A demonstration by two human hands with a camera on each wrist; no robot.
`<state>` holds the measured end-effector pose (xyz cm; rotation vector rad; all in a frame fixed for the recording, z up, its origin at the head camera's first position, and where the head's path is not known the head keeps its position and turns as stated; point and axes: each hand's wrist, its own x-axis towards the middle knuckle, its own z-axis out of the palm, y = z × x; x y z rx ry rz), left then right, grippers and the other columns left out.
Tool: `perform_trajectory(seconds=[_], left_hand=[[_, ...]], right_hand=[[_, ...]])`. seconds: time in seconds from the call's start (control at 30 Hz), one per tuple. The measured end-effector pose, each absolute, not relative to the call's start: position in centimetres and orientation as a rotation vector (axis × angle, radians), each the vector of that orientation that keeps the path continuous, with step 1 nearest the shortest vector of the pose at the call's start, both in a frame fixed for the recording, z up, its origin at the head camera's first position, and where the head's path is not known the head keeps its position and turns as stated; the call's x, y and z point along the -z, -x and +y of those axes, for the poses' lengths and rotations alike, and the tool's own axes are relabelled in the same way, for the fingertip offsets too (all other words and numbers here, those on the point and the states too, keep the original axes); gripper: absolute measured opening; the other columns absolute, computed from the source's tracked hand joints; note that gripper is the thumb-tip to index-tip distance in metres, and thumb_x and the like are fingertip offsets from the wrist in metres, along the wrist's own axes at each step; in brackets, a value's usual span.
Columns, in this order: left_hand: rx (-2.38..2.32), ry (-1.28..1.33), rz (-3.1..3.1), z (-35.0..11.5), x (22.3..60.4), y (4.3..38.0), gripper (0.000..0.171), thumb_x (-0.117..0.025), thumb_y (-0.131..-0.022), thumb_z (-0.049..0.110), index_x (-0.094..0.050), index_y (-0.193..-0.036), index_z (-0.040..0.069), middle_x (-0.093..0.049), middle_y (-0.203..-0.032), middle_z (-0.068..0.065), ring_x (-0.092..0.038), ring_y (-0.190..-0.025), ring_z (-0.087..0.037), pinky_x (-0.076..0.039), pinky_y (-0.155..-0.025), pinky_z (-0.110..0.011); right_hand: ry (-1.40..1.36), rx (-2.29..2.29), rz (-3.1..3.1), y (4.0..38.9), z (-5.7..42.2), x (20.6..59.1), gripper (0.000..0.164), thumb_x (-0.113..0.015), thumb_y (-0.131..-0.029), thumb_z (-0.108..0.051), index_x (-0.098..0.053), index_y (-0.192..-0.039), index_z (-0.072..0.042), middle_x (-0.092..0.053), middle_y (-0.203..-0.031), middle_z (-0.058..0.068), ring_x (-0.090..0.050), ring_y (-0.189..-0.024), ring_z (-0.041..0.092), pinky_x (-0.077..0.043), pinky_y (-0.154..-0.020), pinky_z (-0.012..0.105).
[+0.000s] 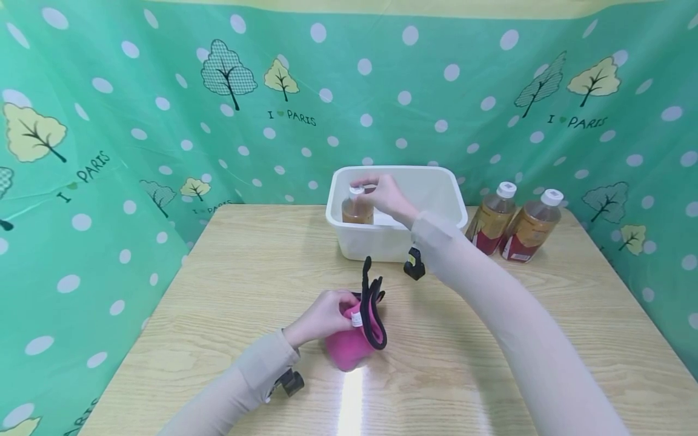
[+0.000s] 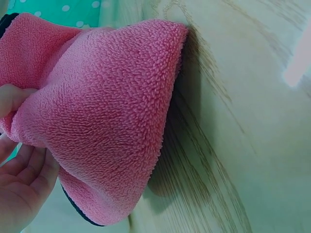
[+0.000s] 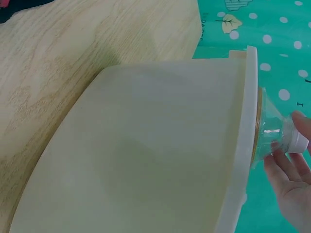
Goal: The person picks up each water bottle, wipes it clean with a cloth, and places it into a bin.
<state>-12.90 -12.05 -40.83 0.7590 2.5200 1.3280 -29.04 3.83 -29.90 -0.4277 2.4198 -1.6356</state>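
Observation:
A pink terry cloth (image 1: pixel 349 348) with black edging and a small white label stands bunched on the table. My left hand (image 1: pixel 322 318) pinches a fold of it between thumb and fingers; the left wrist view shows the fluffy side of the cloth (image 2: pixel 112 107). Inside a white plastic bin (image 1: pixel 376 242), a clear bottle (image 1: pixel 357 212) of amber drink stands upright near the left end. Thumb and fingers of my right hand (image 1: pixel 384 194) are around its white cap and neck. In the right wrist view the bin wall (image 3: pixel 146 145) hides the bottle's lower part.
Two similar bottles, one beside the bin (image 1: pixel 493 218) and another farther right (image 1: pixel 531 227), stand on the wooden table (image 1: pixel 234 272) with white caps on. A green dotted curtain (image 1: pixel 349 109) hangs behind the table and along its sides.

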Motion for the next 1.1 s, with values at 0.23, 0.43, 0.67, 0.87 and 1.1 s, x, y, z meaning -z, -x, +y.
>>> perform_trajectory(seconds=[0.23,0.43,0.67,0.87,1.1], left_hand=[[-1.325,-0.751,2.531,-12.1,40.9,12.8,0.017,-0.069,-0.067,0.003,-0.064,-0.083,0.002,-0.062,-0.078,-0.003,-0.058,-0.068,-0.009,-0.050,-0.062,-0.018],[-1.311,-0.770,2.547,-12.0,41.0,12.9,0.016,-0.070,-0.067,0.004,-0.064,-0.082,0.003,-0.063,-0.079,-0.003,-0.058,-0.070,-0.010,-0.050,-0.063,-0.018],[-1.309,-0.774,2.545,-12.0,41.0,12.9,0.017,-0.070,-0.068,0.005,-0.064,-0.083,0.003,-0.063,-0.081,-0.003,-0.059,-0.070,-0.010,-0.050,-0.064,-0.017],[-1.318,-0.772,2.537,-11.9,41.0,12.8,0.016,-0.071,-0.068,0.006,-0.064,-0.082,0.003,-0.063,-0.080,-0.003,-0.058,-0.070,-0.010,-0.050,-0.064,-0.018],[-1.312,-0.763,2.543,-11.9,40.9,12.8,0.016,-0.070,-0.068,0.005,-0.064,-0.082,0.003,-0.064,-0.079,-0.003,-0.059,-0.070,-0.011,-0.050,-0.064,-0.018]], right_hand=[[0.407,1.641,2.411,29.1,3.7,30.5,0.038,-0.066,-0.073,-0.003,-0.060,-0.111,-0.008,-0.059,-0.112,0.006,-0.056,-0.100,0.020,-0.038,-0.096,0.035],[0.392,1.629,2.418,29.1,3.6,30.8,0.037,-0.066,-0.073,-0.003,-0.061,-0.108,-0.009,-0.059,-0.111,0.006,-0.056,-0.100,0.019,-0.037,-0.097,0.034],[0.416,1.604,2.424,29.1,3.6,31.0,0.037,-0.066,-0.074,-0.005,-0.060,-0.110,-0.009,-0.059,-0.112,0.005,-0.055,-0.101,0.019,-0.035,-0.098,0.035],[0.454,1.593,2.433,29.1,3.6,31.0,0.037,-0.064,-0.076,-0.008,-0.059,-0.112,-0.009,-0.059,-0.113,0.006,-0.055,-0.103,0.019,-0.035,-0.098,0.034],[0.487,1.606,2.436,29.1,4.2,30.9,0.035,-0.064,-0.079,-0.012,-0.058,-0.113,-0.009,-0.059,-0.113,0.007,-0.054,-0.104,0.018,-0.035,-0.099,0.034]])
